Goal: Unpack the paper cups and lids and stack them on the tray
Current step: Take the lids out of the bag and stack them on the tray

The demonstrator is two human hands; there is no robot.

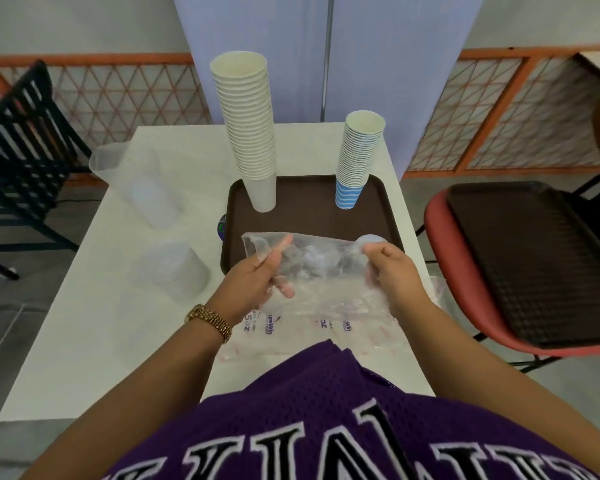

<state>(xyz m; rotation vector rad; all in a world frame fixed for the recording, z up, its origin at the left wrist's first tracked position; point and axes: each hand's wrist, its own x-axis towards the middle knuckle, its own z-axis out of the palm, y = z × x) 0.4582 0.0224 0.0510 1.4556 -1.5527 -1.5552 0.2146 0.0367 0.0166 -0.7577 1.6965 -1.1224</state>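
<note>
A purple mesh jersey [326, 410] with black, white-edged lettering; gold link watch [210, 322] on the left wrist.

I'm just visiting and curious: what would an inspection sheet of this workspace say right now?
Surface: white table, brown tray on it.
Job's things: white cup stack and blue striped cup stack upright on the tray; two bagged lid stacks lie left of it.
Clutter: printed empty wrapper at the near edge.
Hands: left hand and right hand grip a clear plastic bag.
Cables: nothing seen.
Surroundings: black chair; red chair carrying a second tray.
</note>
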